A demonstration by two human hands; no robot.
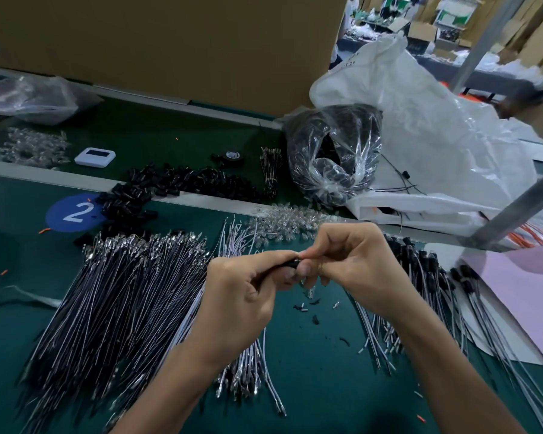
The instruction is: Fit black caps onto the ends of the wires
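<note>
Where the left forearm crosses the mat [326, 386], the wires [123, 308] lie fanned right under it. One careless drag of the arm could rake them out of line.

Above them, both hands are closed in tight pinches on one cap [292, 264]. The left hand [242, 296] holds it from one side and the right hand [358, 261] from the other. The wire end itself is hidden by the fingers.
- Risk: a push off-axis could bend the metal tip or seat the cap only halfway.
- Risk: a slip could drop the cap among the black bits [304, 306] just below, where it would be hard to spot.

To the right lie the capped wires [420, 270]. A half-seated one tossed there would likely pass unnoticed.

Farther off, loose caps [170, 183] are heaped across the rail, where they could roll off. Beyond them a clear bag [336, 158] gapes open.
</note>
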